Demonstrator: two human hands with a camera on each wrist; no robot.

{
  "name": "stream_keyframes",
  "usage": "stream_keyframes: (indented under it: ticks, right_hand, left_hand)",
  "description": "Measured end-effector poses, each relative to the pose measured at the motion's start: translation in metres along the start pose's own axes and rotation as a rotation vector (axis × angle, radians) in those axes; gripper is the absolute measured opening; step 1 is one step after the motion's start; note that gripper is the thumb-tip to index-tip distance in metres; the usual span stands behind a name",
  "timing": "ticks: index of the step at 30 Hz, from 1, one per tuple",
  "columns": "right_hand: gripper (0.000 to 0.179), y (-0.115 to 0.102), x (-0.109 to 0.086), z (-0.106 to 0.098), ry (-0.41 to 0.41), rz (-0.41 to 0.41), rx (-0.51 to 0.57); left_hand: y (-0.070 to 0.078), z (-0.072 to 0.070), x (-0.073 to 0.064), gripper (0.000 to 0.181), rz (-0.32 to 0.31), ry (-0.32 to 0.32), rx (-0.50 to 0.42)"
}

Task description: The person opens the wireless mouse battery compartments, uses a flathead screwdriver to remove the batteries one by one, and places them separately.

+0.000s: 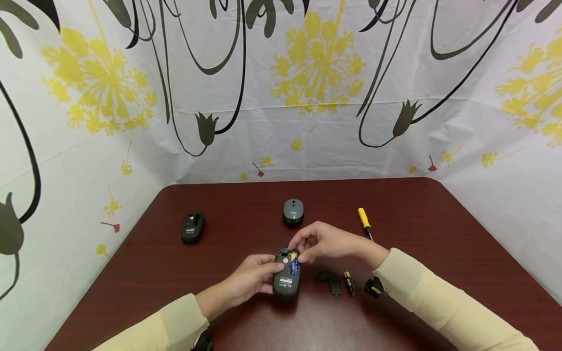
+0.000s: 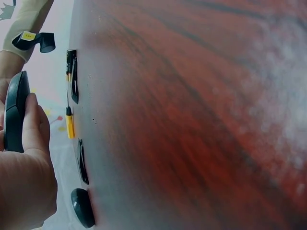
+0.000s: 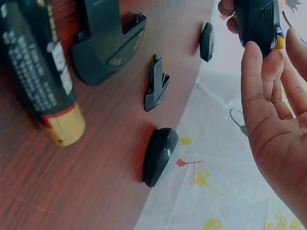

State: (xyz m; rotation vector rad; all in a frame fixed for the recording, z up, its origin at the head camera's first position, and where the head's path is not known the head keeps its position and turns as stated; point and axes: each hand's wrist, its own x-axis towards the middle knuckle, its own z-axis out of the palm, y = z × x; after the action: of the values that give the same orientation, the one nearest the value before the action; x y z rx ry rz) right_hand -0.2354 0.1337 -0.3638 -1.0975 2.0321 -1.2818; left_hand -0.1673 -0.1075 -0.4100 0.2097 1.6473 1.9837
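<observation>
My left hand [image 1: 246, 280] grips a dark computer mouse [image 1: 286, 285], underside up and raised above the table, with its battery compartment uncovered. A blue-and-gold battery [image 1: 294, 265] lies along that compartment. At the battery's gold end, my right hand [image 1: 327, 241] pinches it between thumb and fingers. In the right wrist view, the fingertips [image 3: 253, 50] come right to the mouse's edge, beside the battery's gold end. Below the right hand, a black battery cover [image 1: 333, 282] lies beside a black-and-gold battery [image 1: 349, 283] on the table.
A grey-topped mouse [image 1: 293, 213] stands at the back middle, and another mouse [image 1: 193, 227] lies underside up at the left. A yellow-handled screwdriver [image 1: 364, 217] lies behind the right wrist. The right wrist view shows a second battery cover [image 3: 156, 86] nearer the grey-topped mouse.
</observation>
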Motion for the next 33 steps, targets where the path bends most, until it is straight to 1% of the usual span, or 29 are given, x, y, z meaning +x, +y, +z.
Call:
stream_keyframes:
  ticks: [5,11,22,25,29,33]
  right_hand:
    - [0.025,0.0009,0.0013,0.0,-0.015,-0.013,-0.043]
    - [0.02,0.0029,0.0022,-0.0011,-0.013,-0.032,-0.093]
    - [0.018,0.0007,0.0047,0.0004,-0.036,-0.026,-0.107]
    - [0.016,-0.0007,0.0051,0.0007,-0.043,-0.004,-0.079]
    - [0.014,-0.0013,0.0052,0.0005,-0.052,0.03,-0.013]
    - [0.014,0.0002,0.0056,-0.0007,-0.055,0.033,0.037]
  left_hand:
    - [-0.0005,0.0007,0.0009,0.045,-0.015,0.003,0.011]
    - [-0.0013,0.001,0.0015,0.044,-0.018,-0.003,0.019]
    - [-0.0034,0.0008,0.0019,0.042,-0.026,-0.006,0.015]
    - [-0.0037,0.0005,0.0018,0.043,-0.028,-0.005,0.012]
    - [-0.003,0.0,0.0019,0.044,-0.026,-0.007,0.012]
    - [-0.0024,-0.0002,0.0019,0.044,-0.019,-0.012,0.009]
